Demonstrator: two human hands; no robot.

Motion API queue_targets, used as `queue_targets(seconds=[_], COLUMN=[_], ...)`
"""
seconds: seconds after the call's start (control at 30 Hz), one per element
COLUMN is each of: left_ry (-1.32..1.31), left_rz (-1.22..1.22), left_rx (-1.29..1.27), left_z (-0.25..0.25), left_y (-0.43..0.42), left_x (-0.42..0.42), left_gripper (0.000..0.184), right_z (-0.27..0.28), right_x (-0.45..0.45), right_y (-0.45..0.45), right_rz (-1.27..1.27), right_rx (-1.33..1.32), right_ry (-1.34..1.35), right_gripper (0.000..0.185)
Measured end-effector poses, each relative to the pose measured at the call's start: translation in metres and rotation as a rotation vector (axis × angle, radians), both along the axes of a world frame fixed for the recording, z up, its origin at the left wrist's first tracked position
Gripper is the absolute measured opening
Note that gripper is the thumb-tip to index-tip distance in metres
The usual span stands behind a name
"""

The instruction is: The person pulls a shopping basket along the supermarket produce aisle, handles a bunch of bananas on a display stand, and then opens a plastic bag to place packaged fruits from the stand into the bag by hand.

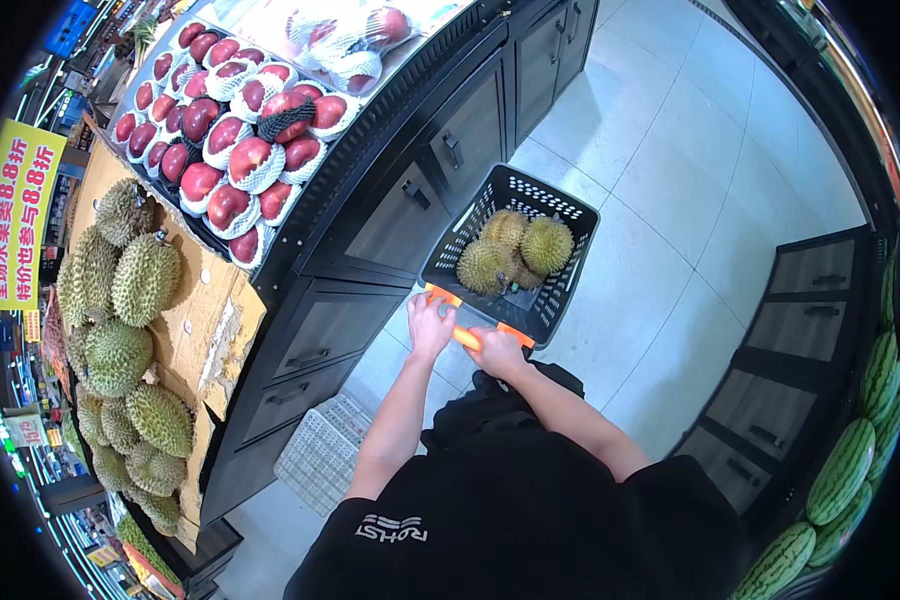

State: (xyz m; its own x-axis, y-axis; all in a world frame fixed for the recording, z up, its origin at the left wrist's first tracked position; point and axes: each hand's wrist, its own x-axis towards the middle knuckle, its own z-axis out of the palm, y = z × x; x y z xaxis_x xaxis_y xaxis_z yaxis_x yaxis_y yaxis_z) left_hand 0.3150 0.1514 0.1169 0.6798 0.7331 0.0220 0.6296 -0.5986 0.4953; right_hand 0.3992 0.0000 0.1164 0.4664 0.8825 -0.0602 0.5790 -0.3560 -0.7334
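Both of my hands grip the orange handle (467, 338) of a black plastic shopping basket (562, 203). My left hand (432, 322) is wrapped round the handle's left part. My right hand (498, 352) is closed round it farther to the right. Inside the basket sit several spiky green-brown durians (547, 246), heaped towards the middle. The basket is just in front of my body, above or on the tiled floor; I cannot tell which.
To the left, durians (118, 357) lie on a cardboard-covered stand (195, 300). Beyond them are red apples (251, 158) in foam nets, above dark cabinets (400, 215). A pale plastic crate (322, 455) stands low at the left. Watermelons (840, 470) line the right, beside more cabinets (770, 400).
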Motion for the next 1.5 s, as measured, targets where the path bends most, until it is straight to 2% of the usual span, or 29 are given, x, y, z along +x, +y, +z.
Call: queue_targets(seconds=[0.27, 0.37, 0.47, 0.57, 0.67, 0.93, 1.0, 1.03, 1.1, 1.27, 1.33, 1.5], left_ry=[0.033, 0.104, 0.138, 0.147, 0.161, 0.198, 0.37, 0.36, 0.504, 0.543, 0.625, 0.603], left_rz=[-0.041, -0.039, -0.051, -0.069, -0.107, -0.203, -0.285, -0.293, -0.37, -0.524, -0.588, -0.739], left_rx=[0.003, 0.034, 0.052, 0.064, 0.076, 0.119, 0.141, 0.137, 0.109, 0.066, -0.1, -0.113], left_z=[0.001, 0.004, 0.001, -0.002, -0.002, 0.009, 0.017, 0.019, 0.022, 0.032, 0.041, 0.029], left_y=[0.007, 0.01, 0.016, 0.021, 0.028, 0.047, 0.054, 0.057, 0.065, 0.086, 0.091, 0.106], left_x=[0.03, 0.044, 0.057, 0.07, 0.085, 0.138, 0.157, 0.166, 0.182, 0.217, 0.232, 0.249], left_gripper=[0.03, 0.031, 0.033, 0.034, 0.035, 0.038, 0.048, 0.048, 0.052, 0.058, 0.061, 0.055], right_z=[-0.002, -0.004, -0.002, 0.01, 0.0, -0.003, -0.005, -0.005, -0.003, 0.003, -0.001, 0.004], right_x=[0.03, 0.042, 0.055, 0.07, 0.08, 0.121, 0.133, 0.139, 0.15, 0.177, 0.184, 0.195], right_y=[0.004, 0.006, 0.011, 0.012, 0.015, 0.03, 0.034, 0.036, 0.041, 0.061, 0.07, 0.095], right_rz=[-0.013, -0.035, -0.014, -0.061, -0.166, -0.307, -0.356, -0.363, -0.382, -0.392, -0.476, -0.588], right_rx=[-0.041, 0.05, -0.029, 0.002, 0.068, 0.037, 0.078, 0.074, 0.046, -0.136, -0.227, -0.353], right_ry=[0.051, 0.023, 0.035, 0.088, 0.078, 0.105, 0.077, 0.067, 0.089, 0.133, 0.145, 0.134], right_gripper=[0.027, 0.03, 0.037, 0.05, 0.053, 0.044, 0.038, 0.038, 0.037, 0.042, 0.045, 0.051])
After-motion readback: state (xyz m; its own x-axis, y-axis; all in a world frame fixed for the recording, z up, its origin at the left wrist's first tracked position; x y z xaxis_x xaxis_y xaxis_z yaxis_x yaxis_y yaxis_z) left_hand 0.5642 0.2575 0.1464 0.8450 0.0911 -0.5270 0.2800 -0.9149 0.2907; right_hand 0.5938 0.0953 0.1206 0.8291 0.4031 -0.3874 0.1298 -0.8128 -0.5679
